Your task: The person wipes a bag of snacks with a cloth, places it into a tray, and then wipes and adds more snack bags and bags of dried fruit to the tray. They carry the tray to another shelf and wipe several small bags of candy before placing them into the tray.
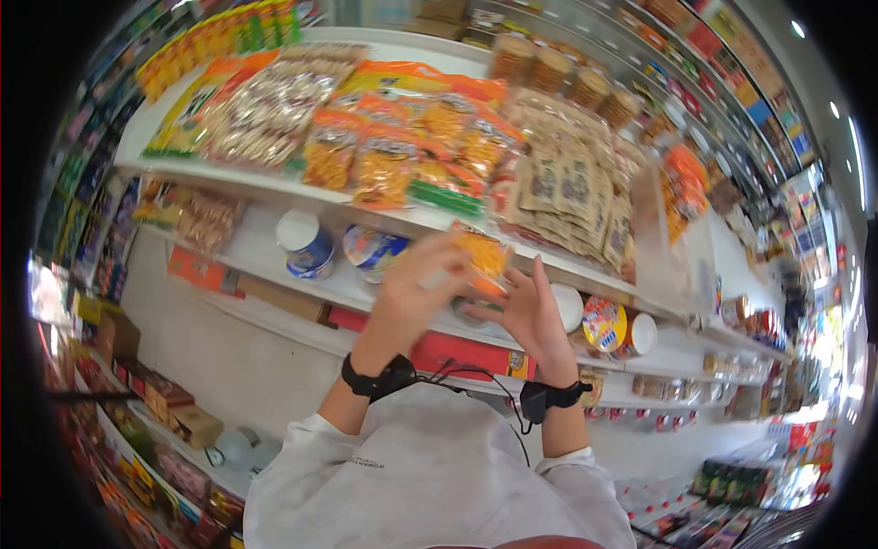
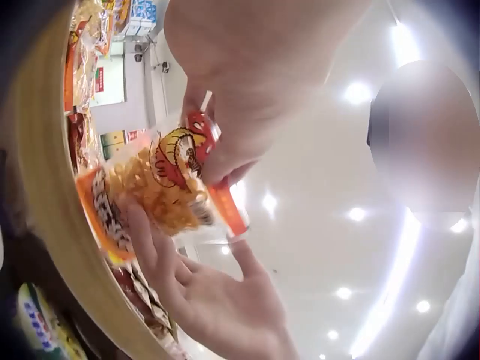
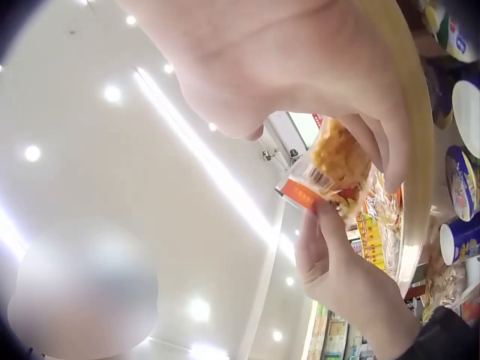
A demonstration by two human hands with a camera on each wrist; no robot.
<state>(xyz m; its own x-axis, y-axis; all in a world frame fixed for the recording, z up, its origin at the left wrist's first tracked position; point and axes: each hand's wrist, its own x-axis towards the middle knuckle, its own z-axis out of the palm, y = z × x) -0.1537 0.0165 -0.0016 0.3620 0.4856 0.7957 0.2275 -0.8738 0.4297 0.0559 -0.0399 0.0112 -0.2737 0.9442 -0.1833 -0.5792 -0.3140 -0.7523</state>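
A small clear snack bag (image 1: 483, 256) with orange ends and yellow-orange pieces inside is held up in front of the shelf edge. My left hand (image 1: 412, 291) pinches one orange end between thumb and fingers, seen closely in the right wrist view. On the bag's other side is my right hand (image 1: 535, 316), its thumb raised and apart. In the left wrist view the right hand's extended fingers (image 2: 142, 232) lie against the bag (image 2: 161, 187). A cartoon figure and a red patch show on its front, while a barcode faces the right wrist camera.
Similar orange snack bags (image 1: 384, 169) lie on the white upper shelf (image 1: 320, 194), beside brown paper-look packets (image 1: 558, 183). Tubs, including a white-lidded blue one (image 1: 306, 245), stand on the shelf below. A clear divider (image 1: 672, 238) rises at the right.
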